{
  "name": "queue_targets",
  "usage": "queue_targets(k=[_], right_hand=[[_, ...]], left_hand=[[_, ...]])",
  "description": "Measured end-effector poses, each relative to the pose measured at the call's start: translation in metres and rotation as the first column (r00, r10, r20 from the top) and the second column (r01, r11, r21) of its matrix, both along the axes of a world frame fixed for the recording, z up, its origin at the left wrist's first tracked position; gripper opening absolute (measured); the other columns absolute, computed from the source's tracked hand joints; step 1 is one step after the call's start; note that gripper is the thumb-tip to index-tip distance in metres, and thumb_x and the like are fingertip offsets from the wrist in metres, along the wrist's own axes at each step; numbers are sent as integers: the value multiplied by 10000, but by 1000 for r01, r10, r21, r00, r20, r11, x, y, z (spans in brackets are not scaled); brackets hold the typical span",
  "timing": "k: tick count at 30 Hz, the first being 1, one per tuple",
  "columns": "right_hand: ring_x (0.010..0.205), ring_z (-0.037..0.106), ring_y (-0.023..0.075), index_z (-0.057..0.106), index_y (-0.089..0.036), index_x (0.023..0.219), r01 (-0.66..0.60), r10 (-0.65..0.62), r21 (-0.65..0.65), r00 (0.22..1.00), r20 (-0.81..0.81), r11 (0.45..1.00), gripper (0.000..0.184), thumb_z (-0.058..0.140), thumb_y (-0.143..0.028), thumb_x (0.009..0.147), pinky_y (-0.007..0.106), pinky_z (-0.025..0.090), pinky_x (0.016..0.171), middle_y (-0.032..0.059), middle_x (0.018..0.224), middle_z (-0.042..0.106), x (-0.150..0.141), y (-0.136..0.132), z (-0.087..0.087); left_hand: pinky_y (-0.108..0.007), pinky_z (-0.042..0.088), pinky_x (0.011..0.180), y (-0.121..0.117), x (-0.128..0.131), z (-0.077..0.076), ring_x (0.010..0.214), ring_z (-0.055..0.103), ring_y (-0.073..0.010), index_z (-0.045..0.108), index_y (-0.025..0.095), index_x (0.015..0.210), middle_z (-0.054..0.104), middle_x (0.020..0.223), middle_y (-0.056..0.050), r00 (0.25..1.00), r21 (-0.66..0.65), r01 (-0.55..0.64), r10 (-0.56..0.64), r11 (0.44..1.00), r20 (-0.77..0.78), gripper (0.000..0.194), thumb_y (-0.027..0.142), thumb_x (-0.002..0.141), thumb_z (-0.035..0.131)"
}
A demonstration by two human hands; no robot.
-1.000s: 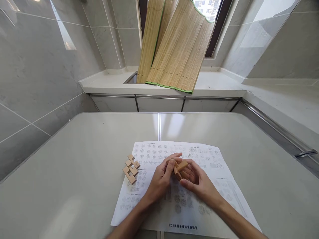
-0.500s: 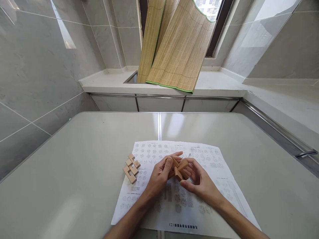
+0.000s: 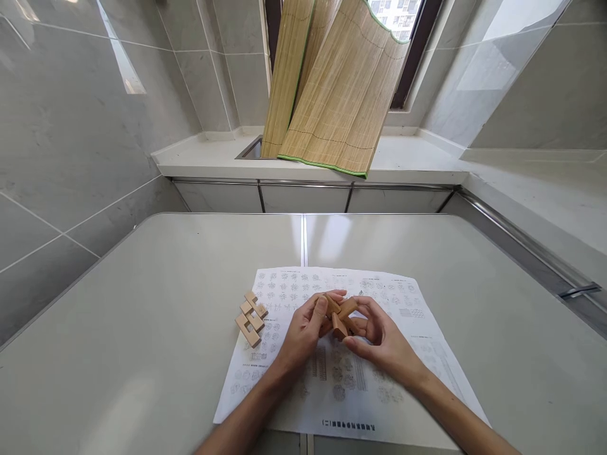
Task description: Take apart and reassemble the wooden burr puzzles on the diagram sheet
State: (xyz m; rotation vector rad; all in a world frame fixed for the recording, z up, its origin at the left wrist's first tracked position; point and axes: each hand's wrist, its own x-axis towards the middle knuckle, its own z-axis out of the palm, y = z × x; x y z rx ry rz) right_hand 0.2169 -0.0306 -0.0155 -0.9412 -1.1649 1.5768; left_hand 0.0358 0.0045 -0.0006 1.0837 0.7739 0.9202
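Note:
Over the printed sheet, my left hand is closed on several interlocked wooden puzzle pieces, its thumb pressed on their left side. My right hand grips the same cluster from the right, with the thumb low and the fingers behind it. The pieces cross at angles, and their far side is hidden by my fingers. Left of my hands, notched light wood pieces lie together, partly on the left edge of the paper sheet. Small line diagrams cover the sheet, which appears upside down.
A pale table with a seam down its middle carries everything. Behind it runs a white ledge, where a bamboo mat hangs before a window. Tiled walls rise on both sides, and a metal rail runs along the right.
The cluster has turned slightly between my hands, so more of its crossed pieces shows. My right hand's fingers have shifted a little on it. The pieces at the left stay put.

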Motion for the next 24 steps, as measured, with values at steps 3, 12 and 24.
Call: queue_targets(k=[3,12,24], right_hand=[[1244,698,329,544,-328,1228,1,-1,6,1000,-14,1000,508,873,-404,848,499,582,1040,88,1438,638,1,1,-2],[1261,695,352,584,-320,1194,215,-217,33,973,81,976,514,888,-475,810,555,524,1116,99,1544,577,16,7,-9],[1195,719,391,617,-254,1196,662,-647,144,623,440,736,653,912,-560,701,565,577,1030,139,1428,659,55,27,-23]], left_hand=[[-389,585,993,1,0,-2,1191,689,-293,752,218,1114,625,1491,-90,999,22,-15,15,1000,-34,421,571,1031,539],[-476,350,1255,1,1,-16,1474,484,-302,639,288,1408,601,1521,-68,979,141,-146,164,979,-122,446,531,1048,539],[-438,387,1232,-7,5,-13,1455,507,-274,662,258,1297,578,1531,-96,978,116,-153,167,981,-122,349,481,1048,563]])
